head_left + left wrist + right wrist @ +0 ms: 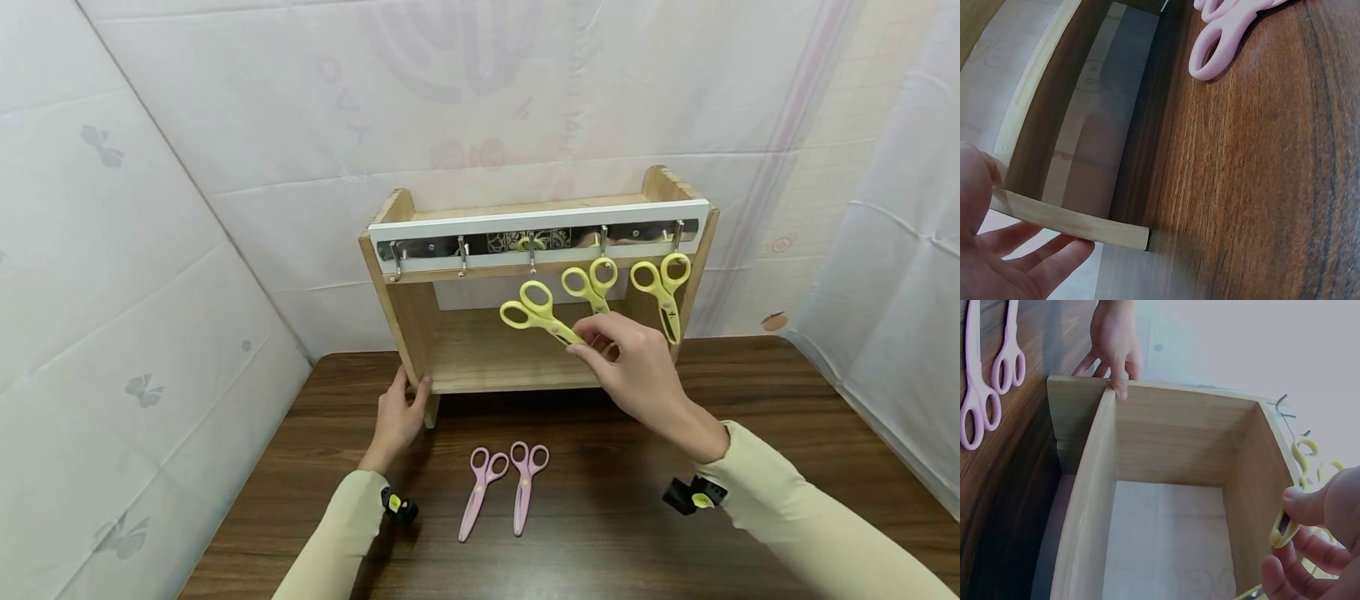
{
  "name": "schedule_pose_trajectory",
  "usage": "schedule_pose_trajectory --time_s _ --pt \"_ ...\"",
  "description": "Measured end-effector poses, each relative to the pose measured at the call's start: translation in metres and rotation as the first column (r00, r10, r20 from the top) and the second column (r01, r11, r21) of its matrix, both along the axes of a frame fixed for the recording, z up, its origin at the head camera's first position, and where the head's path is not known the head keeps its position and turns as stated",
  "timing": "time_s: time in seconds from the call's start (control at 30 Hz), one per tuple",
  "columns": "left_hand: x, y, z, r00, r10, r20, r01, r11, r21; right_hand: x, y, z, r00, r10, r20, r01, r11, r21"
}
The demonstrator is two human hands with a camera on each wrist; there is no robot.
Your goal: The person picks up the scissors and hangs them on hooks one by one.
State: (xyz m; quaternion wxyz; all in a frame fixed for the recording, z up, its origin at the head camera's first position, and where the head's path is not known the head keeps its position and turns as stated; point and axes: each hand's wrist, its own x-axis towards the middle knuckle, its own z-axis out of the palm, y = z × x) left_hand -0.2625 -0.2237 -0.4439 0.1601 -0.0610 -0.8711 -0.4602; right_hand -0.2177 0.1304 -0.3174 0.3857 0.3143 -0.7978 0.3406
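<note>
My right hand [637, 362] pinches a pair of yellow scissors [537, 309] by the blade end, handles up and to the left, just below the middle hook [532, 252]. Two more yellow pairs hang to the right: one pair of scissors [590, 280] on the fourth hook, partly behind my hand, and another pair [663, 287] on the rightmost hook. With my left hand [398, 419] I grip the lower left side panel of the wooden shelf [517, 348]; in the left wrist view, fingers [1060, 265] lie along its outer face.
Two pink pairs of scissors, a left pair [478, 492] and a right pair [525, 487], lie on the brown table [600, 533] before the shelf. Two hooks on the left of the white rail [540, 218] hold nothing. Cloth-covered walls [135, 333] stand behind and to the left.
</note>
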Motion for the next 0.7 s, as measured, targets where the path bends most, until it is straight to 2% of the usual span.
schedule_pose_trajectory --time_s 0.3,0.7 --pt "0.0 0.0 0.0 1.0 0.006 -0.001 -0.006 1.0 -0.012 -0.002 -0.009 0.006 1.0 -0.008 0.025 0.01 0.997 -0.075" --pt "0.0 0.001 0.001 1.0 0.011 0.001 -0.011 1.0 -0.016 -0.003 -0.018 0.006 0.995 -0.015 0.096 0.026 0.993 -0.112"
